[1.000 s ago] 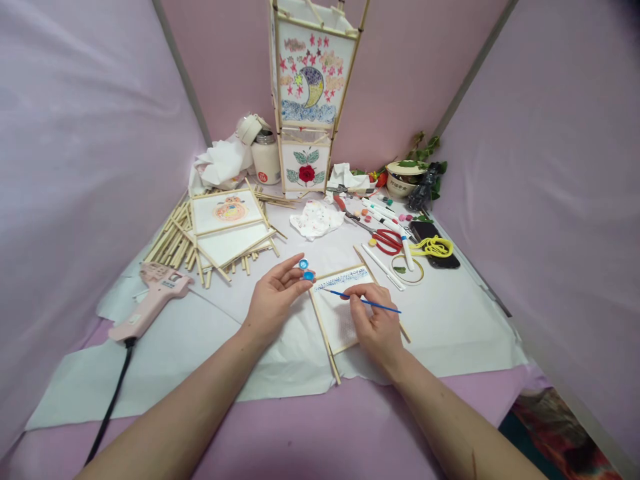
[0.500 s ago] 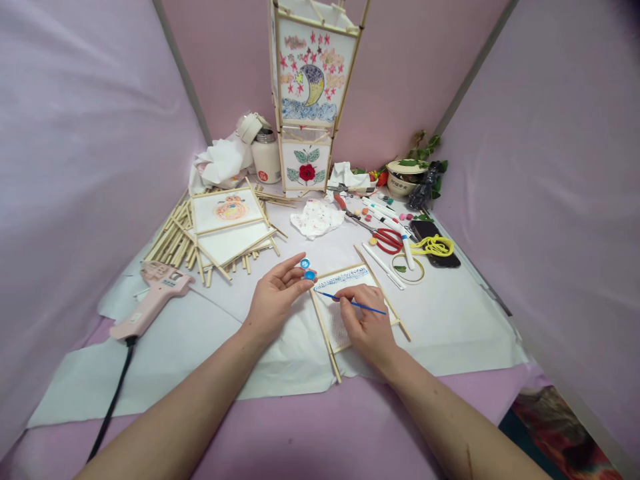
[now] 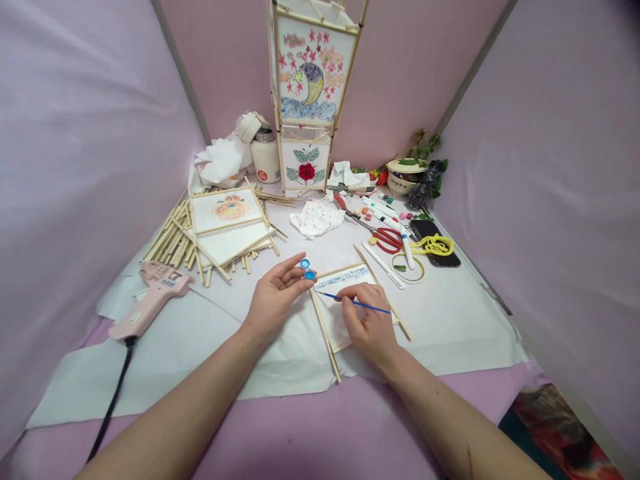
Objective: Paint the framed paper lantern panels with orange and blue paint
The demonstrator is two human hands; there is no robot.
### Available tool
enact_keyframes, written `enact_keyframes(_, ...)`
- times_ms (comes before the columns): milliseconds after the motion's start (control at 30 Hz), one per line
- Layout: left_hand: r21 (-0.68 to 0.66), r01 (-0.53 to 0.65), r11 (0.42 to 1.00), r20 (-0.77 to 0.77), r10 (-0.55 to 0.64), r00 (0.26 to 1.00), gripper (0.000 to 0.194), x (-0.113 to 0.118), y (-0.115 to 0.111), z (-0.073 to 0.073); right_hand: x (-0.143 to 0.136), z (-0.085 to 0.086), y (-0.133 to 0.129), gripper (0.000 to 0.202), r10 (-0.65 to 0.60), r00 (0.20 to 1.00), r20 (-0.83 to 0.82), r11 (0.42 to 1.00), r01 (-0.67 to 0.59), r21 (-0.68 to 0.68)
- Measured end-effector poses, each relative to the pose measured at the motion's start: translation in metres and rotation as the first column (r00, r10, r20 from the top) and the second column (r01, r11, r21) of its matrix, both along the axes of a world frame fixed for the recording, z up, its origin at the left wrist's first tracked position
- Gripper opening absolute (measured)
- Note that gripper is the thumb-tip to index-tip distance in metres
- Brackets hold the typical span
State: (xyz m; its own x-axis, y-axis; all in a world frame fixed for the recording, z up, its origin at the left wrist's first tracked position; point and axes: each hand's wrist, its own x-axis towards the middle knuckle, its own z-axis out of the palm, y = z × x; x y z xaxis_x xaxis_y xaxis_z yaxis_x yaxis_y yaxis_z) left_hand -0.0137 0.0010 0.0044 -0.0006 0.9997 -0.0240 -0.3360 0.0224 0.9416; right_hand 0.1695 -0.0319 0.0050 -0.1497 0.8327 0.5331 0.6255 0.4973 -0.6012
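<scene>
Between its fingertips, my left hand (image 3: 274, 293) holds a small open paint pot (image 3: 309, 275) of blue paint, its lid (image 3: 305, 263) flipped up. My right hand (image 3: 367, 320) is closed round a thin blue paintbrush (image 3: 367, 306). The brush tip is at the left side of a white panel (image 3: 336, 308) in a bamboo-stick frame, just below the paint pot; whether it touches the panel I cannot tell. Blue dabs (image 3: 343, 277) run in a band along the panel's upper edge. My right hand covers part of the panel's lower right.
A tall painted lantern (image 3: 307, 100) stands at the back. On the left lie a pink glue gun (image 3: 153, 300), bamboo sticks (image 3: 173, 240) and another painted panel (image 3: 227, 210). Red-handled scissors (image 3: 388, 241), a white pen (image 3: 384, 265), a phone (image 3: 440, 252) and yellow cord (image 3: 437, 245) lie on the right.
My right hand and the paintbrush have shifted very slightly to the right. My left hand and the paint pot stay in place.
</scene>
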Motion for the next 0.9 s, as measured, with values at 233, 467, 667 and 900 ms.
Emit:
enact_keyframes(233,0.003,0.003,1.0,0.002,-0.003,1.0,0.057,0.0,-0.0001,0.0012,0.0011,0.002,0.0008,0.013,-0.035,0.998,0.055,0.999,0.033,0.033)
enact_keyframes(467,0.007,0.012,1.0,0.009,-0.012,1.0,0.056,-0.0009,0.0003,-0.0007,0.0027,0.0047,-0.0009,0.012,-0.121,0.99,0.079,0.992,0.117,0.057)
enact_keyframes(667,0.006,0.007,1.0,-0.001,-0.007,1.0,0.058,-0.0006,0.0,-0.0002,-0.0027,0.0044,-0.0039,0.013,-0.016,1.0,0.013,1.0,0.016,0.016)
enact_keyframes(900,0.014,0.014,1.0,-0.004,-0.014,1.0,0.056,-0.0008,0.0,-0.0013,0.0008,0.0057,-0.0015,0.013,-0.096,0.993,0.061,0.995,0.095,0.031)
